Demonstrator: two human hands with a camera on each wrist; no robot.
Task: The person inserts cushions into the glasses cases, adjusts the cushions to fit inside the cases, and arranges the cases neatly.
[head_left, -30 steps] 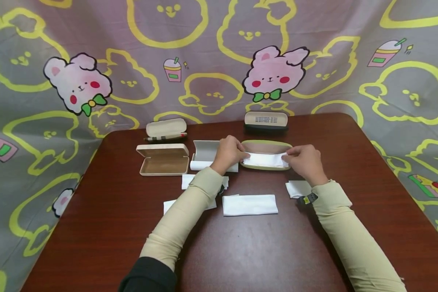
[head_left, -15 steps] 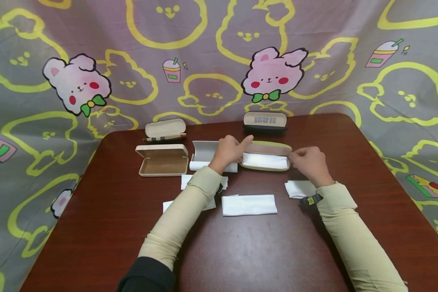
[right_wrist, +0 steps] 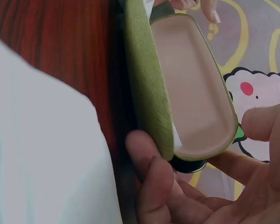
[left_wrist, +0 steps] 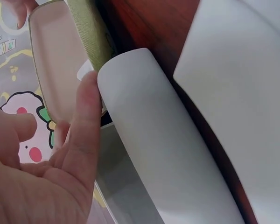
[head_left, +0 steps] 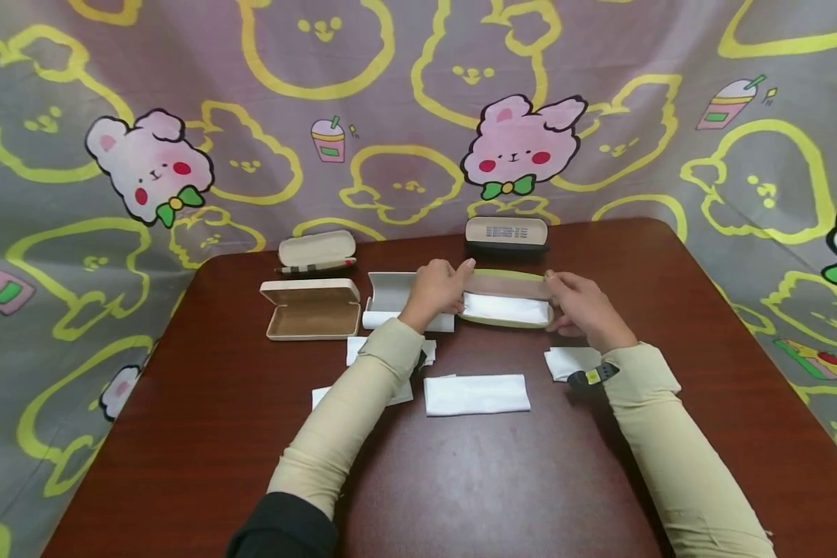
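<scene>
- At the left end of the green glasses case (head_left: 505, 286), left hand (head_left: 435, 291): one finger extended against its base, thumb raised, no grip evident.
- At its right end, right hand (head_left: 586, 304): fingers curled round the end, gripping.
- Inside it, lid raised: folded white cloth (head_left: 506, 308).
- Risk: cloth pinched at the rim, should an edge ride up.
- Risk: white case (head_left: 377, 319), immediately left of it, knocked by the overlapping left hand.
</scene>
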